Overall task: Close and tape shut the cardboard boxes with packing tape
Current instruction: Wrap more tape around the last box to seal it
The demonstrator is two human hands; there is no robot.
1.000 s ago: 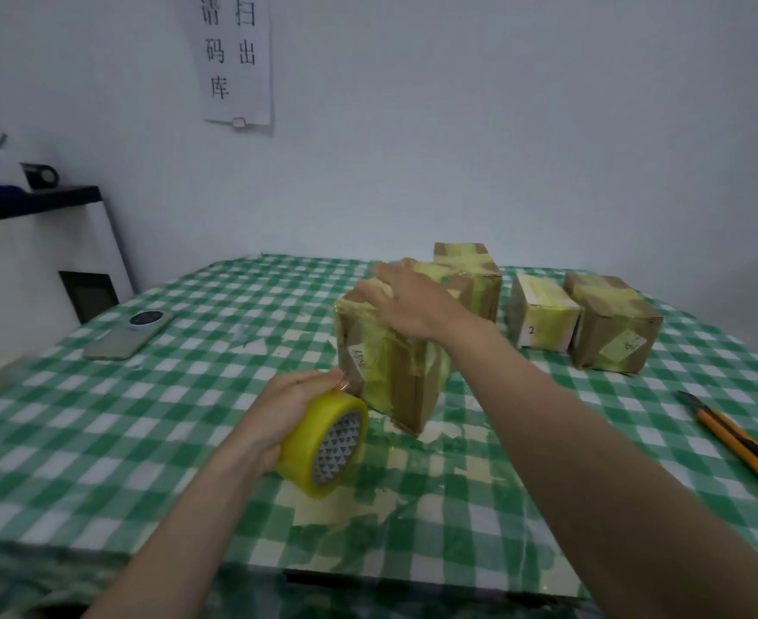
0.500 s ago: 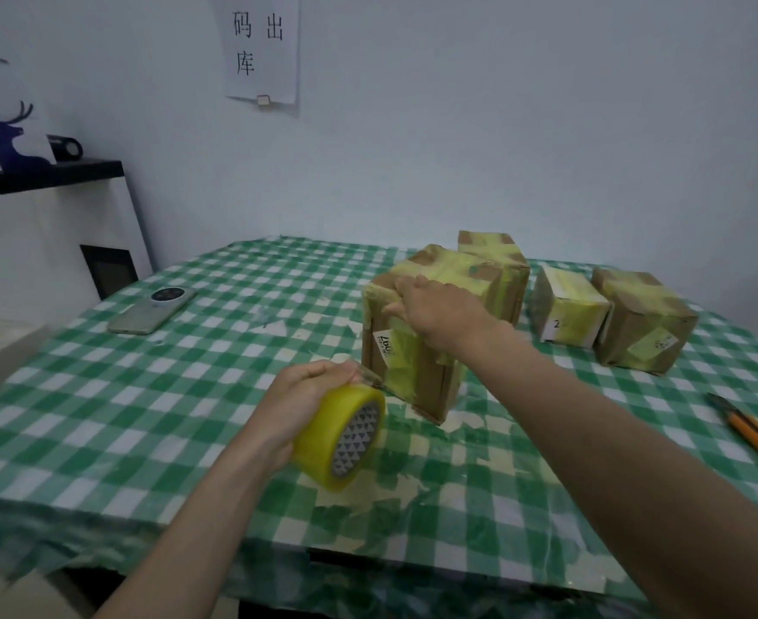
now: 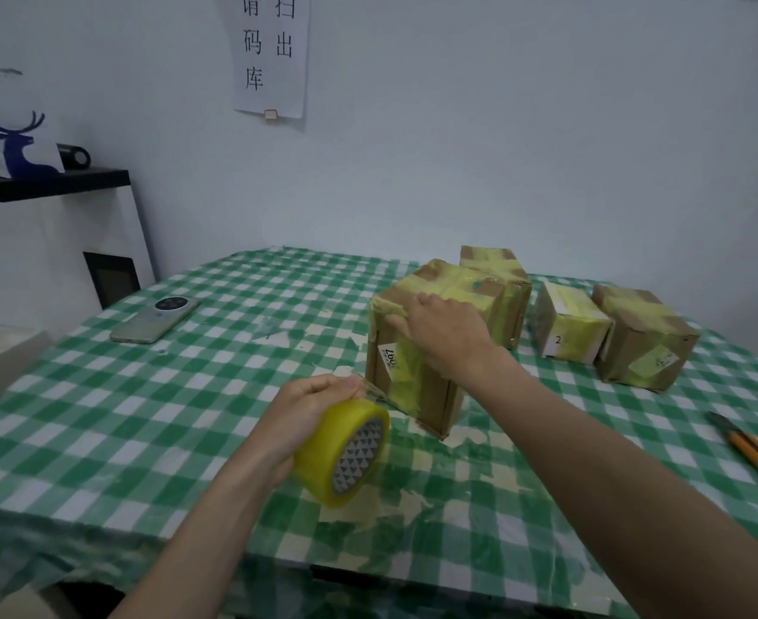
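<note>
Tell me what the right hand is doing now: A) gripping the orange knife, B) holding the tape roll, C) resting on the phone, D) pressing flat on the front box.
D: the right hand lies with straight fingers on the near face of the front box, while the left hand grips the tape roll.

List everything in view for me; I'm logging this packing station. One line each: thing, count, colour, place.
cardboard boxes: 4, brown with yellow tape, table's far right
tape roll: 1, yellow, in left hand, strip running to nearest box
phone: 1, silver, table's left
utility knife: 1, orange-black, table's right edge
tablecloth: 1, green-white check, over table
paper sign: 1, white, wall
deer card: 1, blue-white, black shelf
left hand: grips roll
right hand: fingers flat on nearest box
</note>
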